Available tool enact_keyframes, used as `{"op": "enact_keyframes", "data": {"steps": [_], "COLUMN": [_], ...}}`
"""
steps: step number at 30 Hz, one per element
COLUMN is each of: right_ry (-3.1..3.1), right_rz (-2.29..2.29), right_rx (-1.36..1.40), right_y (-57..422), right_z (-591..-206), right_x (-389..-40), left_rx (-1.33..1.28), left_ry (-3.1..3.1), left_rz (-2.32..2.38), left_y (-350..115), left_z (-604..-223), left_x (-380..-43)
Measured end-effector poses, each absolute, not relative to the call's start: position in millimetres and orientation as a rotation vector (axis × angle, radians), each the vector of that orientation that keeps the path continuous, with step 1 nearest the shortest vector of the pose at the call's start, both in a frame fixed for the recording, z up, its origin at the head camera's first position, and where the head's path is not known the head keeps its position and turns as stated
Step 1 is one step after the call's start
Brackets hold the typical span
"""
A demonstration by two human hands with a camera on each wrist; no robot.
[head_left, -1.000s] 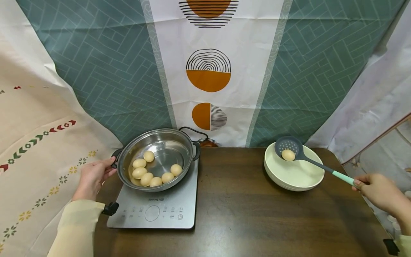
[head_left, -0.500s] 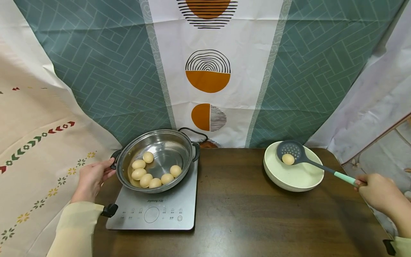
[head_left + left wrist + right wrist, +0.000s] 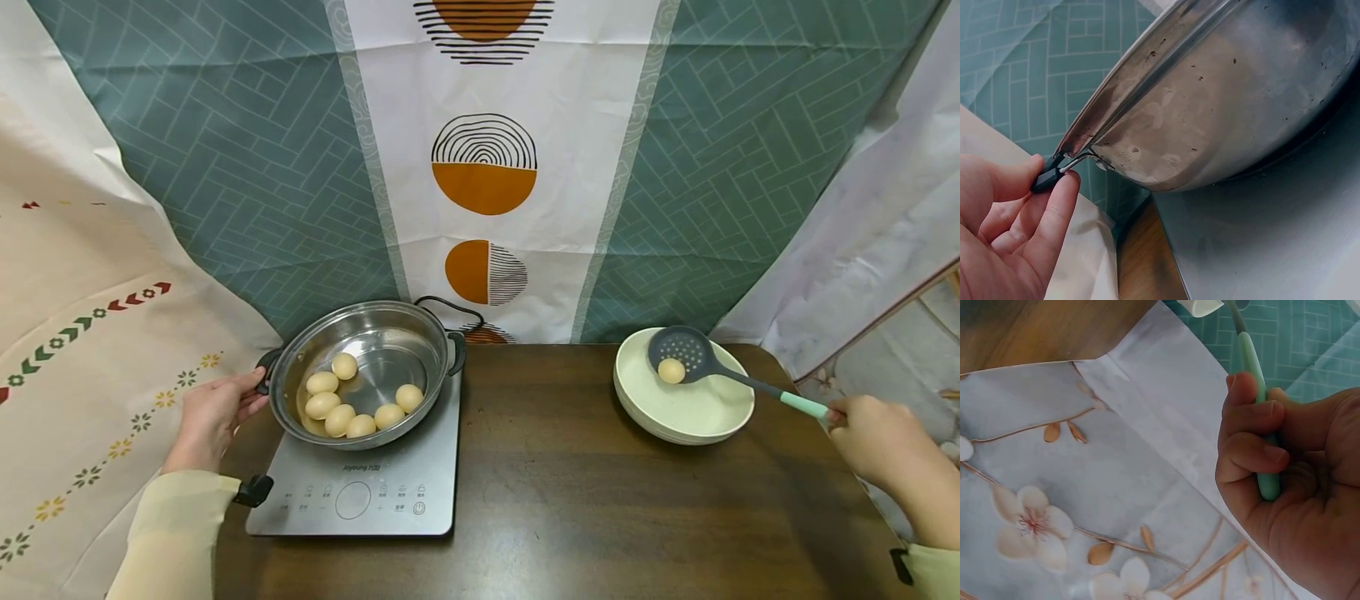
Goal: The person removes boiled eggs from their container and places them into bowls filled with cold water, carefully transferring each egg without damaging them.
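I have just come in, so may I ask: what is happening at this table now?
A person's left hand pinches the black side handle of a steel pot on an induction cooktop. Seven eggs lie in the pot. The right hand grips the green handle of a perforated skimmer, which carries one egg over a pale bowl. Whether the skimmer touches the bowl is unclear.

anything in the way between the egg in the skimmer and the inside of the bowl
Only the skimmer itself: its perforated end sits under the egg, over the far side of the bowl in the head view. Nothing else visible blocks the bowl's open top.
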State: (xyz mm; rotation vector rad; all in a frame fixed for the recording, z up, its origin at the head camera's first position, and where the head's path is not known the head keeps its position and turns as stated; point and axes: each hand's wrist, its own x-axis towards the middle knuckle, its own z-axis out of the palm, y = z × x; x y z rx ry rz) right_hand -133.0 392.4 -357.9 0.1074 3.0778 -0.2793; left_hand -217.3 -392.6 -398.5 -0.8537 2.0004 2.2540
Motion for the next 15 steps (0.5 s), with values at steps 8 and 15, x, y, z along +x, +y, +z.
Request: {"op": "enact_keyframes", "data": {"steps": [8,15], "right_ry": [3.092,3.084], "right_rz": [-0.253,-0.234], "right_rx": [0.111,0.100], "right_y": [386.3,386.7], "right_z": [-354.4,-352.7], "right_x": [-130.9,-132.7], "left_rx": [-0.830,-0.829], "left_ry": [1.983,1.970], "left_rz": [2.276,2.273], "left_y": [-393.7,-394.5], "left_z": [-400.6,-399.6], "left_x": [-217.9,-218.3]}}
